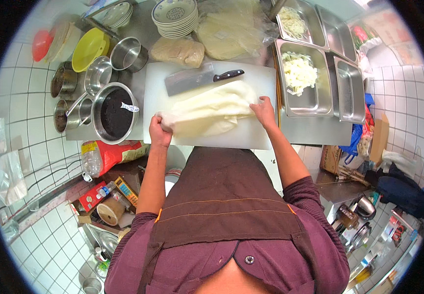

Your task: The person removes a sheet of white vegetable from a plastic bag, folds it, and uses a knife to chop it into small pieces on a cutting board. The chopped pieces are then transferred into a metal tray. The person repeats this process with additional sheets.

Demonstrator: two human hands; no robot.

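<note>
A thin, pale yellow food sheet [212, 110], loosely folded and wrinkled, lies across a white cutting board [259, 136]. My left hand [160, 131] grips its left end near the board's left edge. At the right end, my right hand [263, 111] pinches the sheet's edge between thumb and fingers. Just beyond the sheet lies a cleaver [191, 79] with a black handle pointing right. Pale cut strips [300, 71] lie in a steel pan [322, 99] to the right of the board.
Past the board are a plastic-wrapped block [177, 52], stacked sheets in plastic [226, 33] and a stack of bowls [175, 16]. A steel bowl of dark sauce [115, 114] with a spoon stands left, near several pots. More steel pans [350, 90] are at the right.
</note>
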